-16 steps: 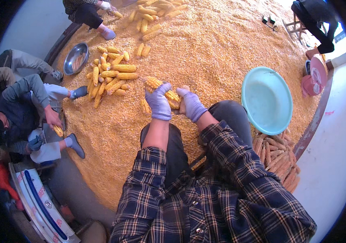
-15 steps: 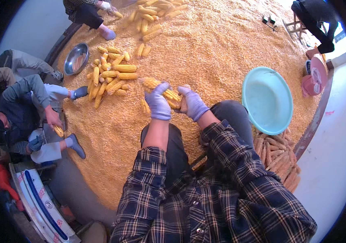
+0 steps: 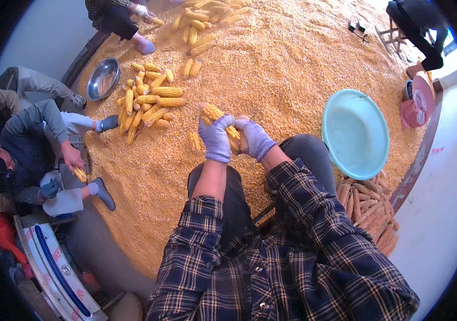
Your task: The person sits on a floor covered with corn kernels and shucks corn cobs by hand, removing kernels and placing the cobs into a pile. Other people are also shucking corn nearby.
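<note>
In pale purple gloves, my two hands meet in front of my knees above the loose kernels. My left hand point(image 3: 216, 139) is wrapped round a yellow corn cob point(image 3: 212, 112), whose far end sticks out past the fingers. Pressed against that cob's near side, my right hand point(image 3: 257, 140) grips what looks like a bare, brownish corn cob point(image 3: 243, 142), mostly hidden by the fingers. Close by my left wrist, another yellow cob point(image 3: 195, 142) lies on the kernels. Farther left is a heap of full corn cobs point(image 3: 148, 100).
Loose kernels point(image 3: 271, 64) cover the floor. A light-blue basin point(image 3: 356, 134) stands right of my knee, beside stripped cobs point(image 3: 370, 208). At left are a metal bowl point(image 3: 103, 79) and a seated person point(image 3: 35, 134) holding a cob. More cobs point(image 3: 201, 21) lie at the back.
My hands have drawn closer together, and the left hand with its cob has shifted slightly right. The cob now points more steeply away from me.
</note>
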### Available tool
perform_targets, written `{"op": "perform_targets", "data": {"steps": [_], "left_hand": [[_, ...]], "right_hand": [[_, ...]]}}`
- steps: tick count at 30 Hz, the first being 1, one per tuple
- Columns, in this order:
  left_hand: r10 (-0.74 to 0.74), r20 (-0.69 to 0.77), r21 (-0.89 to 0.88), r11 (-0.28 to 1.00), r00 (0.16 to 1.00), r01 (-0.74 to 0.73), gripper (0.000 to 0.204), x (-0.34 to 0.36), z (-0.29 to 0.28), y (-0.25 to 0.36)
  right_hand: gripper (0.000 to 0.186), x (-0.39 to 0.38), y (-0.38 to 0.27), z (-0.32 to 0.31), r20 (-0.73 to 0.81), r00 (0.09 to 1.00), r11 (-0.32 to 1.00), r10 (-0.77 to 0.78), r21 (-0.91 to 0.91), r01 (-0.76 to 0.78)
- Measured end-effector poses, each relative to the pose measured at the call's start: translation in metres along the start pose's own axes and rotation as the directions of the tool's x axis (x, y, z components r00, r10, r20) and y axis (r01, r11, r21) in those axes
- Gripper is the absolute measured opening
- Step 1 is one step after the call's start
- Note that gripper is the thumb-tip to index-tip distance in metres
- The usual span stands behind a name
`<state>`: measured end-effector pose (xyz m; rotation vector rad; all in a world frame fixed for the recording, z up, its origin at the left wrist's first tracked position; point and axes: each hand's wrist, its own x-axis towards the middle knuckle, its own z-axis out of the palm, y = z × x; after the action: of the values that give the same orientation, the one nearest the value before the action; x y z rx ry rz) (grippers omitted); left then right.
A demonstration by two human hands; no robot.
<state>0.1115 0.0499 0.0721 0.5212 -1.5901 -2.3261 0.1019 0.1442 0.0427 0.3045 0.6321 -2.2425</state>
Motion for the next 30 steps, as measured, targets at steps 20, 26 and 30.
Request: {"op": "perform_targets", "data": {"steps": [20, 26, 30], "left_hand": [[-0.351, -0.142, -0.556, 0.802, 0.926, 0.219, 0.016, 0.027, -0.025, -0.019], [-0.232, -0.245, -0.374, 0.919, 0.941, 0.129, 0.015, 0.020, -0.003, -0.012], [0.008, -0.151, -0.021, 1.000, 0.988, -0.012, 0.018, 0.009, 0.004, -0.007]], "right_hand": [[0.025, -0.013, 0.026, 0.020, -0.029, 0.631, 0.291, -0.775, -0.903, 0.316], [0.018, 0.012, 0.026, -0.009, -0.325, 0.767, 0.794, -0.554, -0.483, 0.369], [0.020, 0.019, 0.006, -0.028, -0.099, 0.993, 0.998, 0.067, 0.028, -0.065]]}}
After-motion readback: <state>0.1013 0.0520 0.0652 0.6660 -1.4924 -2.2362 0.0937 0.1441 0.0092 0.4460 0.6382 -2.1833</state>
